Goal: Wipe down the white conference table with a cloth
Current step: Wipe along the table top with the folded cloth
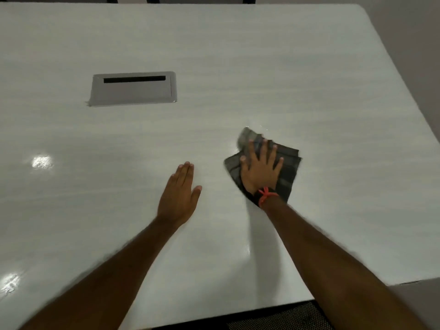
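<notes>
Right hand (260, 171) presses flat, fingers spread, on the dark cloth (289, 171), pinning it to the white conference table (262, 67) toward its right side, likely for even wiping pressure. Left hand (179, 194) rests open-palmed on the tabletop, apparently bracing; holds nothing.

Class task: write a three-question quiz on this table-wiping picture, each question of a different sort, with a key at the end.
1. True or false: the left hand lies flat on the white table and holds nothing.
2. The dark cloth lies under: A) the right hand; B) the left hand; C) neither hand.
3. Fill in: seen from the camera, the grey cable hatch is to the ___ of the cloth.
Key: 1 true; 2 A; 3 left.
</notes>
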A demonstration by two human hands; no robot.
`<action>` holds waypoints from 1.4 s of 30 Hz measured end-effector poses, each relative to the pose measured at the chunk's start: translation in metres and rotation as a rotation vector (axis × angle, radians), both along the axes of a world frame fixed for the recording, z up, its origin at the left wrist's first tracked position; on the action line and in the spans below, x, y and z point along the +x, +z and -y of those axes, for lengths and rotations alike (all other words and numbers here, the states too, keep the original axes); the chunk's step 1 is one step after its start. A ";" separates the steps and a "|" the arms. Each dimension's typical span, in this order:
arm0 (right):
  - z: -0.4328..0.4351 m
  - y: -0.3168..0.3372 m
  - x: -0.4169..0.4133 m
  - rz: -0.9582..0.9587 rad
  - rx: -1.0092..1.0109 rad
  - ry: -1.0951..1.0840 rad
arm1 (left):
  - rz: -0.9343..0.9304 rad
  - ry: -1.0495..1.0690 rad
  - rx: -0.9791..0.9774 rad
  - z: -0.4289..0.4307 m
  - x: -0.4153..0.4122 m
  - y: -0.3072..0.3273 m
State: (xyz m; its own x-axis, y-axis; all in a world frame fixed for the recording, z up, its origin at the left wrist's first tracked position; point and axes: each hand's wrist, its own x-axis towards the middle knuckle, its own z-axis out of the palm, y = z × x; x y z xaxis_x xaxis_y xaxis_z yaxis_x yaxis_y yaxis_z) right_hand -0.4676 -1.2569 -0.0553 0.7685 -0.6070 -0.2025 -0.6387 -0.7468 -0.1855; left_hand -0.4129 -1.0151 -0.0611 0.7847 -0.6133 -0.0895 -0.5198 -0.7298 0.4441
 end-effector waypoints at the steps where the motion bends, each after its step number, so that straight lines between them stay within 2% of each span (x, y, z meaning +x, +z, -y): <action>1: -0.015 0.000 -0.001 0.013 -0.015 0.105 | 0.020 -0.007 -0.001 0.003 0.009 -0.001; 4: -0.041 0.003 -0.035 0.027 -0.014 0.599 | 0.013 -0.003 -0.001 0.011 0.031 -0.003; 6: -0.010 0.001 -0.041 0.028 0.000 0.671 | 0.030 0.000 -0.012 0.012 0.039 -0.004; 7: 0.013 -0.002 -0.035 0.031 -0.032 0.593 | 0.052 -0.002 -0.019 0.011 0.041 -0.005; 10: 0.081 -0.005 -0.004 0.040 -0.080 0.108 | 0.099 0.003 -0.035 0.009 0.037 -0.009; 12: 0.103 -0.003 0.029 0.052 -0.068 -0.126 | 0.103 0.013 -0.036 0.010 0.036 -0.010; 14: 0.095 -0.001 0.069 0.047 -0.042 -0.243 | 0.116 0.017 -0.032 0.010 0.036 -0.011; 15: 0.082 -0.002 0.089 0.052 -0.039 -0.229 | 0.116 0.018 -0.026 0.010 0.036 -0.012; 16: 0.065 -0.002 0.107 0.064 -0.041 -0.149 | 0.111 0.016 -0.020 0.010 0.036 -0.012; 19: 0.011 -0.003 0.142 0.081 -0.026 0.357 | 0.085 0.016 0.003 0.011 0.036 -0.011; 21: 0.016 -0.004 0.145 0.090 0.003 0.498 | 0.071 0.019 0.010 0.011 0.037 -0.011; 23: 0.053 -0.006 0.139 0.135 -0.072 0.372 | 0.082 0.014 0.012 0.010 0.037 -0.012; 25: 0.106 -0.009 0.129 0.136 -0.125 0.087 | 0.088 0.013 0.025 0.009 0.036 -0.013; 27: 0.144 -0.004 0.122 0.115 -0.074 -0.155 | 0.095 0.012 0.029 0.010 0.036 -0.013; 30: 0.128 -0.002 0.136 0.092 -0.067 -0.237 | 0.095 0.014 0.021 0.010 0.035 -0.012; 32: 0.083 -0.004 0.148 0.125 -0.091 -0.075 | 0.099 0.012 0.013 0.010 0.035 -0.013; 35: 0.011 -0.008 0.141 0.097 -0.059 0.501 | 0.085 0.013 0.019 0.012 0.036 -0.012; 37: 0.018 -0.006 0.125 0.112 -0.029 0.656 | 0.070 0.015 0.030 0.012 0.036 -0.011; 39: 0.063 -0.008 0.111 0.136 -0.086 0.499 | 0.079 0.012 0.033 0.011 0.036 -0.010; 42: 0.147 -0.008 0.101 0.119 -0.121 0.073 | 0.078 0.021 0.032 0.011 0.035 -0.010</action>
State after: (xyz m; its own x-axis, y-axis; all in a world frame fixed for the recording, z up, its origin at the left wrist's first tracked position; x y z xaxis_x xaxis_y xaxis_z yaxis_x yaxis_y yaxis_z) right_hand -0.3661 -1.4043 -0.0629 0.8254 -0.5635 -0.0359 -0.5612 -0.8116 -0.1623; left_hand -0.3774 -1.0261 -0.0714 0.8026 -0.5947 -0.0475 -0.5363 -0.7541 0.3790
